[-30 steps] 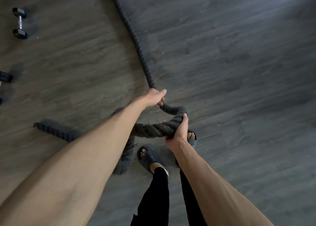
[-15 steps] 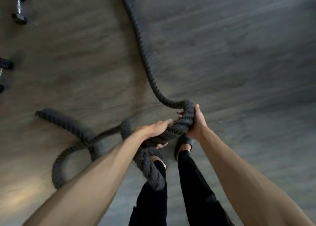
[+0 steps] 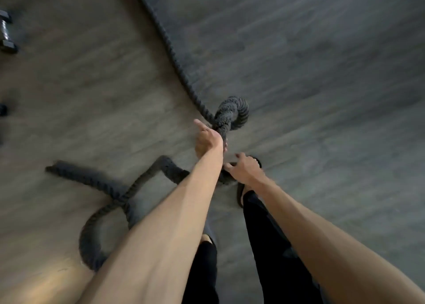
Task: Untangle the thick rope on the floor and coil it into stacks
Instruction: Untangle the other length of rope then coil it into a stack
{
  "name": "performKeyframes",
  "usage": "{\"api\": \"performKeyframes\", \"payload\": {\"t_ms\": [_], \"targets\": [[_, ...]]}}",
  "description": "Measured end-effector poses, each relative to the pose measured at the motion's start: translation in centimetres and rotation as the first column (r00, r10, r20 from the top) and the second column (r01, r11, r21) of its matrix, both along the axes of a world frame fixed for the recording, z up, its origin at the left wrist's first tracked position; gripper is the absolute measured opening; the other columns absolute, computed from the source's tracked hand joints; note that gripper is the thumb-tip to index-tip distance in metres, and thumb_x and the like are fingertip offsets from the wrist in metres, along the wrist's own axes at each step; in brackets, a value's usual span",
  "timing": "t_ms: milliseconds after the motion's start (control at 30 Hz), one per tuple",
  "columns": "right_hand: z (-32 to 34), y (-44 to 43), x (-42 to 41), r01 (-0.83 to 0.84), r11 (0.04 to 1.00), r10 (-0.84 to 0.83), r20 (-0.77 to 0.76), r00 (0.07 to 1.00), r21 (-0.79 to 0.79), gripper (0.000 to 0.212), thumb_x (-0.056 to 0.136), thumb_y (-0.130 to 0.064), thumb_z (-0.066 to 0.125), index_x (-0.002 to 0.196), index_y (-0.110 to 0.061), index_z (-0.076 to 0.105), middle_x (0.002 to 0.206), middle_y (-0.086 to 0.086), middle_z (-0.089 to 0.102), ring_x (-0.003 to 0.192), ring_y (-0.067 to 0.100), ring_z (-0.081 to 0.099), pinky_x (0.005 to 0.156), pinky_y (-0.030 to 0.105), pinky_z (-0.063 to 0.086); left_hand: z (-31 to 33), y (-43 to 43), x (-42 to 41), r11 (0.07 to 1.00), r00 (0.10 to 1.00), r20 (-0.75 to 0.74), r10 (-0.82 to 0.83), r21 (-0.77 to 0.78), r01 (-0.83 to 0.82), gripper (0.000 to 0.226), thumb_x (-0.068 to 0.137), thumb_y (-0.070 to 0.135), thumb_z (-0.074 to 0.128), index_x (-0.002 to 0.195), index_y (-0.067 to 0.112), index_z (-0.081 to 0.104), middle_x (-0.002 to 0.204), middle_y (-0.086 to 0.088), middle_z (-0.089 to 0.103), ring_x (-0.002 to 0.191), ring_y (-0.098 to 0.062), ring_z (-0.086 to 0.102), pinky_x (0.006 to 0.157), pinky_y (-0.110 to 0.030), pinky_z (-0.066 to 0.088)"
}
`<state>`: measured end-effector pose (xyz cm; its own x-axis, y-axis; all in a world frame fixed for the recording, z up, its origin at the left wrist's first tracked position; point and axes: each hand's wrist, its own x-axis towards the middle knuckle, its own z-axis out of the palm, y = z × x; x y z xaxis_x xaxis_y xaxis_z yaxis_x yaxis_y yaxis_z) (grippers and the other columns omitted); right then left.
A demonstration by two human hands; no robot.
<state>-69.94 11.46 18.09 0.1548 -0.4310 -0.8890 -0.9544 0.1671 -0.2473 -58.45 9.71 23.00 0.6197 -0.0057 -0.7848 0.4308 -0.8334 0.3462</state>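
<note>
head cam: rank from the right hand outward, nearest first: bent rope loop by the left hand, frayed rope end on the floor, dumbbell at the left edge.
From the right hand:
1. Bent rope loop, just above it, held up by the left hand.
2. Rope end, on the floor well off to the left.
3. Dumbbell, farthest, at the upper-left edge.

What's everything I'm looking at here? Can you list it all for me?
thick rope: one, dark grey, running down from the top edge to a raised loop, then tangled on the floor at lower left
dumbbell: one, black, far left edge
floor: one, grey wood planks
slipper: one seen clearly, dark, under the right leg
left hand: gripping the rope below the loop
right hand: fingers spread, on the rope lower down
</note>
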Motion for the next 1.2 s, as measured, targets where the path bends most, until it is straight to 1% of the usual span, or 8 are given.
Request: {"api": "performKeyframes", "payload": {"t_ms": [100, 167, 267, 500, 667, 767, 867, 1200], "targets": [[-0.9, 2.2, -1.4, 0.199, 0.979, -0.204, -0.141, 0.969, -0.051, 0.099, 0.086, -0.063, 0.061, 0.151, 0.003, 0.023, 0.151, 0.027, 0.035, 0.139, 0.042, 0.037, 0.112, 0.044, 0.037, 0.1, 1.2, -1.9, 0.997, 0.998, 0.000, 0.055, -0.054, -0.055, 0.088, 0.101, 0.058, 0.010, 0.102, -0.009, 0.067, 0.099, -0.023, 0.071, 0.090, -0.035, 0.069, 0.084, -0.036, 0.054], [-1.4, 3.9, -2.4, 0.392, 0.919, -0.394, -0.089, 0.915, -0.045, 0.084, 0.092, -0.054, 0.059, 0.144, 0.008, 0.036, 0.147, 0.025, 0.040, 0.127, 0.041, 0.052, 0.100, 0.044, 0.049, 0.4, 2.6, -3.2, 0.995, 0.999, -0.004, 0.043, -0.091, -0.043, 0.084, 0.102, 0.055, 0.012, 0.105, -0.009, 0.066, 0.092, -0.016, 0.069, 0.087, -0.032, 0.068, 0.087, -0.039, 0.052], [-2.2, 7.8, -3.4, 0.807, 0.588, -0.808, -0.043, 0.587, -0.042, 0.074, 0.088, -0.038, 0.068, 0.139, 0.007, 0.040, 0.144, 0.018, 0.041, 0.121, 0.040, 0.057, 0.095, 0.047, 0.054, 0.7, 5.2, -5.2, 0.990, 0.995, -0.096, -0.005, -0.144, -0.009, 0.078, 0.103, 0.055, 0.018, 0.088, -0.006, 0.064, 0.059, -0.005, 0.062, 0.054, -0.022, 0.062, 0.061, -0.030, 0.053], [-2.5, 15.8, -7.3, 0.999, 0.050, -0.991, 0.128, 0.049, 0.007, 0.046, 0.069, -0.023, 0.071, 0.109, -0.006, 0.056, 0.116, 0.010, 0.066, 0.099, 0.027, 0.064, 0.096, 0.042, 0.054, 0.2, 12.1, -9.0, 0.904, 0.884, -0.212, -0.416, -0.202, 0.377, 0.070, 0.100, 0.056, 0.034, 0.141, 0.000, 0.042, 0.145, -0.015, 0.046, 0.132, -0.030, 0.046, 0.105, -0.035, 0.036], [-1.5, 20.9, -12.0, 0.971, 0.015, -1.000, 0.015, 0.012, 0.237, 0.033, 0.074, -0.024, 0.077, 0.098, -0.002, 0.068, 0.089, 0.016, 0.072, 0.069, 0.028, 0.071, 0.065, 0.041, 0.062, -1.4, 16.9, -11.3, 0.622, 0.551, -0.312, -0.774, -0.207, 0.755, 0.079, 0.095, 0.064, 0.035, 0.146, 0.003, 0.039, 0.151, -0.011, 0.040, 0.137, -0.028, 0.041, 0.114, -0.039, 0.032], [-0.3, 25.0, -15.3, 0.917, 0.065, -0.997, -0.012, 0.075, 0.394, 0.012, 0.090, -0.006, 0.064, 0.080, -0.004, 0.057, 0.057, 0.009, 0.054, 0.035, 0.015, 0.050, 0.038, 0.022, 0.046, -2.3, 19.6, -10.6, 0.296, 0.261, -0.264, -0.928, -0.100, 0.950, 0.078, 0.095, 0.064, 0.032, 0.146, 0.005, 0.038, 0.150, -0.012, 0.041, 0.136, -0.030, 0.042, 0.113, -0.043, 0.033], [0.0, 29.2, -19.2, 0.836, 0.084, -0.991, -0.044, 0.128, 0.542, 0.009, 0.091, -0.008, 0.061, 0.083, -0.006, 0.056, 0.059, 0.008, 0.055, 0.041, 0.014, 0.052, 0.042, 0.023, 0.046, -2.4, 22.8, -8.7, 0.042, 0.052, -0.192, -0.980, 0.057, 0.998, 0.069, 0.099, 0.060, 0.027, 0.143, 0.009, 0.042, 0.149, -0.014, 0.041, 0.136, -0.030, 0.040, 0.110, -0.044, 0.032], [1.7, 37.5, -26.9, 0.599, -0.024, -0.964, -0.178, 0.198, 0.800, 0.026, 0.090, -0.013, 0.059, 0.113, -0.010, 0.046, 0.069, 0.004, 0.051, 0.050, 0.011, 0.052, 0.047, 0.021, 0.049, -2.5, 36.3, -9.3, 0.012, 0.049, -0.284, -0.958, 0.133, 0.991, 0.066, 0.098, 0.058, 0.026, 0.140, 0.013, 0.050, 0.148, -0.015, 0.044, 0.134, -0.033, 0.044, 0.114, -0.045, 0.030]]}}
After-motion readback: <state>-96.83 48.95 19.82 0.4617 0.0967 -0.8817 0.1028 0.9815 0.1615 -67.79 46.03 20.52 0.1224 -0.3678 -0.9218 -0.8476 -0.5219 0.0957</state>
